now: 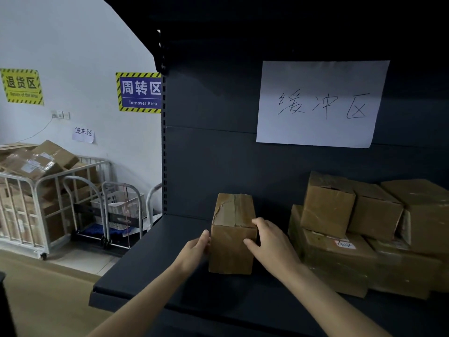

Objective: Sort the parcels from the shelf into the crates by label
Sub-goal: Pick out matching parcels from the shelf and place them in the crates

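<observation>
A small brown cardboard parcel [232,233] stands on the dark shelf board [150,268], its taped top torn along one edge. My left hand [194,249] presses against its left side with the fingers along the box. My right hand [269,242] grips its right front corner, thumb on the near face and fingers over the top edge. To the right lies a stack of several more brown parcels [369,229], one with a white handwritten label [345,244].
A white paper sign [320,103] with handwriting hangs on the shelf's back panel. At the left stand metal cage trolleys [31,205] full of boxes, a white plastic crate [121,205] on a cart, and wall signs, one reading Turnover Area [139,92].
</observation>
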{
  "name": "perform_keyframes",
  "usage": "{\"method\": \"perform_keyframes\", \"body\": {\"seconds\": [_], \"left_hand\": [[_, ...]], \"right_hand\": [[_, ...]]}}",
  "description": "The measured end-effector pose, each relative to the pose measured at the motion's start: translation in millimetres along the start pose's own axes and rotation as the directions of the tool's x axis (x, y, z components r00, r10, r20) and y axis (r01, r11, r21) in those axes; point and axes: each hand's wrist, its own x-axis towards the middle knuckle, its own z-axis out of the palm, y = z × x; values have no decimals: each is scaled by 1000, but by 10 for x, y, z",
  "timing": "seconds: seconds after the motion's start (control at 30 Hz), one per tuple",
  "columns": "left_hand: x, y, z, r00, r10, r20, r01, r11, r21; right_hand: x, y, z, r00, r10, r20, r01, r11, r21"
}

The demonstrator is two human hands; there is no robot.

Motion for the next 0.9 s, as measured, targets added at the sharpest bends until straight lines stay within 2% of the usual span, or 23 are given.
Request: {"method": "perform_keyframes", "body": {"seconds": [0.07, 0.13, 0.27, 0.33, 0.43, 0.5, 0.6, 0.73, 0.9], "left_hand": [[49, -43, 34, 998, -23, 53, 21, 999, 33], [13, 63, 73, 998, -37, 48, 33, 996, 84], [24, 153, 124, 983, -139, 121, 133, 989, 56], [14, 200, 153, 966, -172, 191, 178, 984, -12], [24, 255, 250, 951, -200, 236, 204, 979, 8], [24, 255, 310, 945, -209, 253, 220, 975, -18], [91, 225, 334, 935, -224, 277, 272, 950, -151], [105, 249, 285, 952, -211, 222, 257, 944, -207], [9, 287, 183, 994, -101, 43, 104, 991, -84]], "right_hand": [[-25, 74, -10, 1000, 21, -18, -22, 1000, -15], [-75, 167, 0, 998, 54, -24, -54, 998, -14], [-212, 308, 161, 996, 59, 62, -56, 997, -47], [-242, 344, 200, 992, 120, 36, -121, 993, 4], [-183, 372, 119, 974, 226, -23, -220, 964, 150], [-138, 397, 71, 974, 225, 1, -221, 957, 188], [-149, 410, 66, 977, 205, 49, -211, 955, 208], [-182, 433, 128, 978, 208, 11, -203, 941, 271], [-162, 416, 230, 975, 224, -14, -209, 928, 310]]}}
